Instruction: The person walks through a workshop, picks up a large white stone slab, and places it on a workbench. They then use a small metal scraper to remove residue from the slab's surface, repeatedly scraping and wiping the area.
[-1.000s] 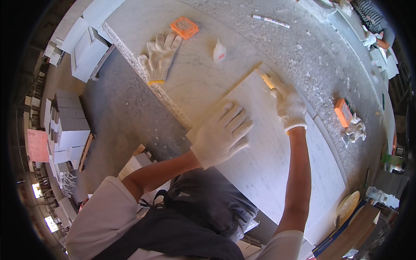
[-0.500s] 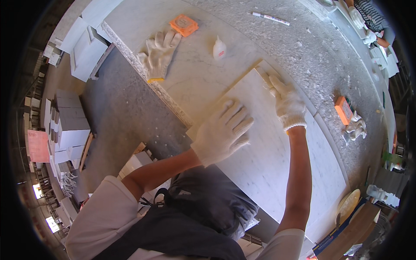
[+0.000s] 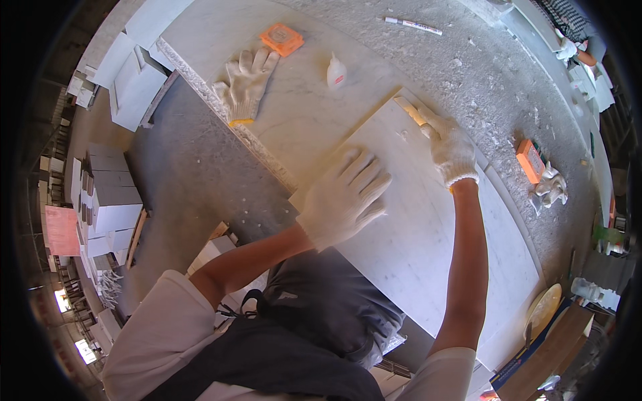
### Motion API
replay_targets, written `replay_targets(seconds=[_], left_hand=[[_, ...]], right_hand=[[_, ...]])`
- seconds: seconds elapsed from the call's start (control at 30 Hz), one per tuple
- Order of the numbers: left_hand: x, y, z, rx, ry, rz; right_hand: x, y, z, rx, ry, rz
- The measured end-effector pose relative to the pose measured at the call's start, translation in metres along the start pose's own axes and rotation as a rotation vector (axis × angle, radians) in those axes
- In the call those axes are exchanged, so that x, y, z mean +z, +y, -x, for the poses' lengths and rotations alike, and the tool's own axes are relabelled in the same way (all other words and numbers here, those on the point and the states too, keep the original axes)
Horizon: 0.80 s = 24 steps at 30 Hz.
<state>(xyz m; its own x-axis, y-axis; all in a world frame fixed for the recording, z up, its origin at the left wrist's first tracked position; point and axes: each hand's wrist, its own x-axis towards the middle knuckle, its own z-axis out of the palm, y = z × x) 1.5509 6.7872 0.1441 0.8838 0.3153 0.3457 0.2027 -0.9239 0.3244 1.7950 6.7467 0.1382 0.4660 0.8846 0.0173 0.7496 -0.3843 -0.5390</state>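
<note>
Your veined marble panel [image 3: 414,274] stretches from mid-view towards four o'clock, overlapping a marble slab [image 3: 301,120] towards eleven, which probably helps bear it. Your gloved left hand [image 3: 344,200] lies flat near the centre, fingers slightly apart, grasping nothing, seemingly to steady the panel. At two o'clock, your gloved right hand [image 3: 449,144] curls over a yellowish piece [image 3: 410,111] by the panel's far corner; it's too covered for me to identify. A loose glove [image 3: 247,83] at eleven, an orange block [image 3: 281,39] just before twelve and a small bottle [image 3: 336,72] at twelve sit beyond the panel, apparently set clear of your hands.
</note>
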Motion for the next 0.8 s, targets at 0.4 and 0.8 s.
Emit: replay_targets(seconds=[0.4,0.8], left_hand=[[0.000,0.000,0.002,-0.007,-0.006,-0.019],[0.001,0.002,0.004,-0.002,0.010,-0.033]], right_hand=[[0.000,0.008,-0.001,-0.080,0.021,-0.005],[0.004,0.010,-0.004,-0.036,-0.078,0.061]])
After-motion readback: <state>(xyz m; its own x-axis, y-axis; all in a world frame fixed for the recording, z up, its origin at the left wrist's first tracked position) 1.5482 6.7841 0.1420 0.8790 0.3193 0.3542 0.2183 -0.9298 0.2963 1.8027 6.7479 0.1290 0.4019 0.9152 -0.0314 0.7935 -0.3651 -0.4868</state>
